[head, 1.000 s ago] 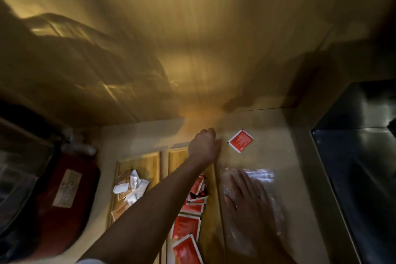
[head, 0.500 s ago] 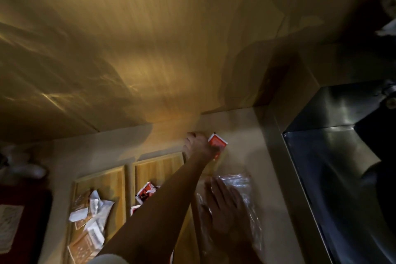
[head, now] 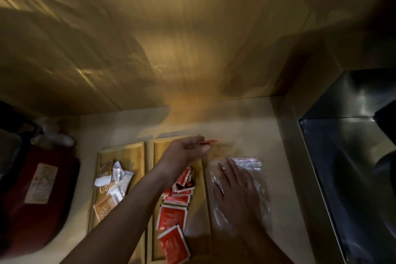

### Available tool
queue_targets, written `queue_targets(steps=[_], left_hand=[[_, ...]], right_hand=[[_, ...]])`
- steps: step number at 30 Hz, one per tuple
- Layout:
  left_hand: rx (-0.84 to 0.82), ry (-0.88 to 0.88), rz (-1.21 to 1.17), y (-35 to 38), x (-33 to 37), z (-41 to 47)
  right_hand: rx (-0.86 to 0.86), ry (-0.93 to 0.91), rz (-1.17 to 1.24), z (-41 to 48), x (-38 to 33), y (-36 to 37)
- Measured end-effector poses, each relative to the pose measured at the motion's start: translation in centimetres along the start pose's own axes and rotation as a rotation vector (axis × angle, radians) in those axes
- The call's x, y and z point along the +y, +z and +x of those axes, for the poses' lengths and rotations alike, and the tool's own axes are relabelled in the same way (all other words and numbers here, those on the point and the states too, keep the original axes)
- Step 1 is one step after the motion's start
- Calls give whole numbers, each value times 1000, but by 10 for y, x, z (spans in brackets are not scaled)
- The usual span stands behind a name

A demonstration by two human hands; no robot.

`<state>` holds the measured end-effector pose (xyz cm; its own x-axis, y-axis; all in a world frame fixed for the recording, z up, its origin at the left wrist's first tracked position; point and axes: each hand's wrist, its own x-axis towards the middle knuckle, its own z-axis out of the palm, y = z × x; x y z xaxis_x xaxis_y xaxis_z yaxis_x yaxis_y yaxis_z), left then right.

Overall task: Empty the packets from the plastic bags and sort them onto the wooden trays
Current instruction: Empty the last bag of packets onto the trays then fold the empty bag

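Two pale wooden trays are set side by side on the beige tabletop (head: pixel 246 118), evidently so that each kind of packet gets its own tray. The left wooden tray (head: pixel 132 152) carries a loose heap of white and tan crumpled packets (head: pixel 113 180). On the right wooden tray (head: pixel 169 143), flat red square packets (head: pixel 172 216) are laid in an overlapping row, which runs from the tray's near end toward its middle.

A single thin red packet (head: pixel 206 142) is pinched edge-on between the thumb and fingertips of the left hand (head: pixel 186 151). It is held just above the far end of the right tray, at its right edge. It is judged that this packet is being brought over to join the red row.

The right hand (head: pixel 233 184) is spread flat, fingers apart, and pressed palm-down on a clear, crinkled plastic bag (head: pixel 252 164), which lies on the tabletop just beside the right tray. The bag looks flat and emptied; it is probably held down so it does not slide. Whether anything remains inside cannot be told.

A dark red bag with a white label (head: pixel 40 186) lies at the left, and a steel sink (head: pixel 351 156) at the right.
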<state>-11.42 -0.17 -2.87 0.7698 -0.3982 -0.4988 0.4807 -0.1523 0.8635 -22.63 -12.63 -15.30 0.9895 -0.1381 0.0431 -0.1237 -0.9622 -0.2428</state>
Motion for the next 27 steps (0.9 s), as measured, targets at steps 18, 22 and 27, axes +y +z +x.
queue_targets(steps=[18,22,27], left_hand=[[512,-226,353,-57,-85,-79],[550,-230,499,-58,-89,-85],[561,-132,584,-51,-83,-96]], right_hand=[[-165,50,-50,-1,-7,-14],[-206,79,-8,-2,-7,-16],[-246,92,-21,-1,-8,-15]])
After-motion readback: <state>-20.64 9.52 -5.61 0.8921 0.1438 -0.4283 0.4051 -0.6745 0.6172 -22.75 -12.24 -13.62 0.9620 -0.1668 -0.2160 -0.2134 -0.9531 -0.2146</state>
